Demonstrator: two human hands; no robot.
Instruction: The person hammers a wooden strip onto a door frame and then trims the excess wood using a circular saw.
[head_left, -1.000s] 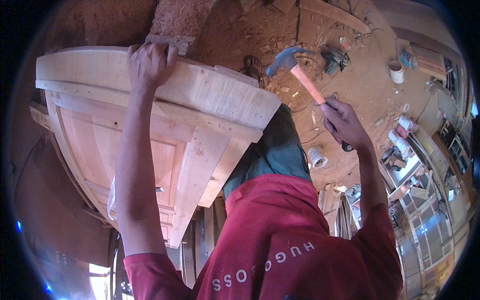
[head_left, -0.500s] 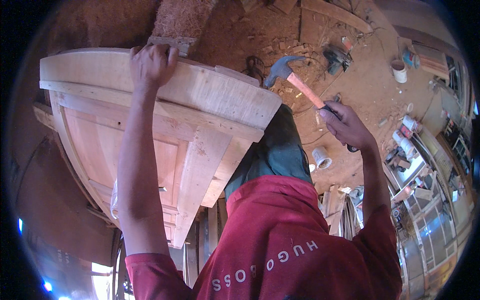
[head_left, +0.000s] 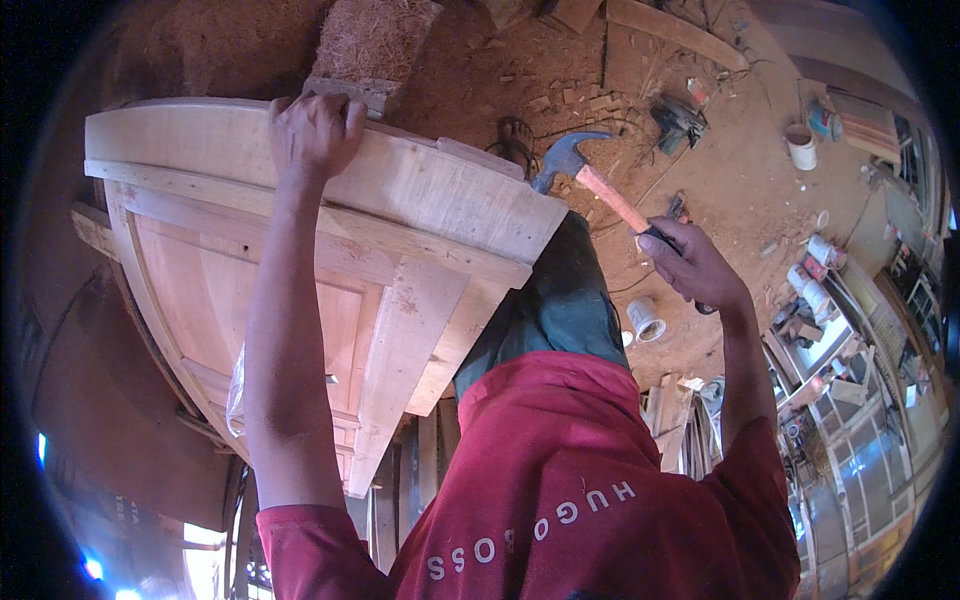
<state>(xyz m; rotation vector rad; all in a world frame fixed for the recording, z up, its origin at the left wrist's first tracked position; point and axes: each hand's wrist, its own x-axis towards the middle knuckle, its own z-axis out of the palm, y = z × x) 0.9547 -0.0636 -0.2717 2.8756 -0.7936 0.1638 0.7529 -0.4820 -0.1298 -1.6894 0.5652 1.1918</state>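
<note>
My left hand (head_left: 317, 135) is closed over the top edge of a pale wooden panelled door (head_left: 400, 190), fingers curled over its far side. In my right hand (head_left: 695, 262) is a claw hammer (head_left: 607, 195) with an orange and black handle, gripped near the handle's end. Its dark head sits at the right end of the door's top edge, where a thin wooden strip (head_left: 480, 157) lies; whether the face touches the wood I cannot tell. A batten runs across the door below its top edge.
A white bucket (head_left: 646, 318) stands on the dirt floor right of my legs, another bucket (head_left: 800, 147) farther off. Wood scraps and a dark power tool (head_left: 678, 122) lie beyond the hammer. A fibre-covered block (head_left: 375, 45) is behind the door. Cluttered shelving lines the right side.
The hammer and my right hand have dropped slightly, bringing the hammer's head down beside the door's end. My left hand keeps its hold on the edge; the view has shifted a little.
</note>
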